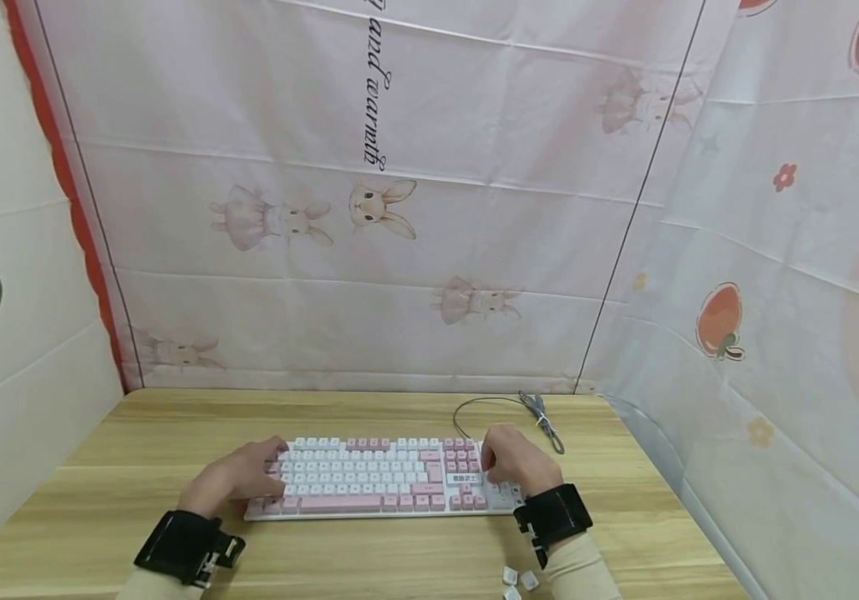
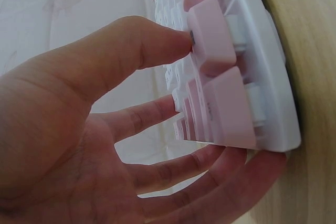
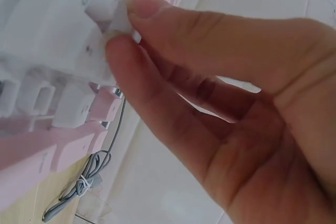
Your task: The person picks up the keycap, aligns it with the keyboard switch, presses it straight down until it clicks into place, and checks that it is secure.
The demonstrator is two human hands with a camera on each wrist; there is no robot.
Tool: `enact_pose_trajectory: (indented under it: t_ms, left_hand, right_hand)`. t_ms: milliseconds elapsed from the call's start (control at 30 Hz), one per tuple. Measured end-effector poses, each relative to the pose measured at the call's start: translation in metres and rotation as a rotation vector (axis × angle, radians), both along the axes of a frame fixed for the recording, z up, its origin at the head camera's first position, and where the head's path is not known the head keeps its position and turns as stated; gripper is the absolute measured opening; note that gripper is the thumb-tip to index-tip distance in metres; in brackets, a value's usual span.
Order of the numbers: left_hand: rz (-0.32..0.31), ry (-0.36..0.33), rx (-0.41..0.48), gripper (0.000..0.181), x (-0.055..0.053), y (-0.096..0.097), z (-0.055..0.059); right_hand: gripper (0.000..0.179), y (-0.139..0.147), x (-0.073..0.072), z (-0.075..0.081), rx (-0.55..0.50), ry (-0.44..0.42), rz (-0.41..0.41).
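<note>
A white and pink keyboard (image 1: 347, 478) lies across the wooden table. At its left end, my left hand (image 1: 244, 473) holds the keyboard: in the left wrist view the thumb presses a pink key (image 2: 211, 38) and several fingers touch the side edge. My right hand (image 1: 516, 457) is over the number pad. Between thumb and index fingertip it pinches a white keycap (image 3: 122, 22), partly hidden by the fingers; whether it sits on its switch I cannot tell. Close by, bare switches (image 3: 42, 98) show without caps. Three loose white keycaps (image 1: 510, 575) lie near the right forearm.
Behind the keyboard's right end lies a grey cable (image 1: 541, 421), bundled with a white tie. The wooden table (image 1: 369, 558) meets a printed cloth (image 1: 429, 250) at the back, with more cloth on both sides.
</note>
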State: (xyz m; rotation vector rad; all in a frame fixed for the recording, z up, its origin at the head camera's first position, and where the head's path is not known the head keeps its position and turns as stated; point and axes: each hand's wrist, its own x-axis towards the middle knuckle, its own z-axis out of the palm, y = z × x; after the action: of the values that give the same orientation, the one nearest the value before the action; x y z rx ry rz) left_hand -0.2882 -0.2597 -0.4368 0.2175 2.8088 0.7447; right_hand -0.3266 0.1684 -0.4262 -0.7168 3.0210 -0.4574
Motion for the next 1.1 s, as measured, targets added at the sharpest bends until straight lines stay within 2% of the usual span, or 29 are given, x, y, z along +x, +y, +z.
enact_pose_trajectory:
  t_ms: [433, 600, 800, 1100]
  left_hand:
    - [0.002, -0.002, 0.002, 0.067, -0.0035, 0.0006, 0.0001]
    - [0.0, -0.002, 0.005, 0.066, -0.0025, -0.0007, -0.0021]
    - [0.003, 0.002, 0.002, 0.066, 0.0003, -0.0014, -0.0069]
    - [0.014, -0.003, 0.004, 0.067, -0.0026, -0.0003, -0.0058]
  right_hand:
    - [0.025, -0.0028, 0.0024, -0.0006, 0.011, 0.048, -0.016]
    - [0.024, -0.0045, 0.0037, -0.0017, 0.016, 0.041, -0.015]
    - [0.023, -0.0044, 0.0029, -0.0068, 0.033, 0.068, 0.011]
    - [0.021, -0.0004, -0.0002, -0.0076, 0.022, 0.094, 0.051]
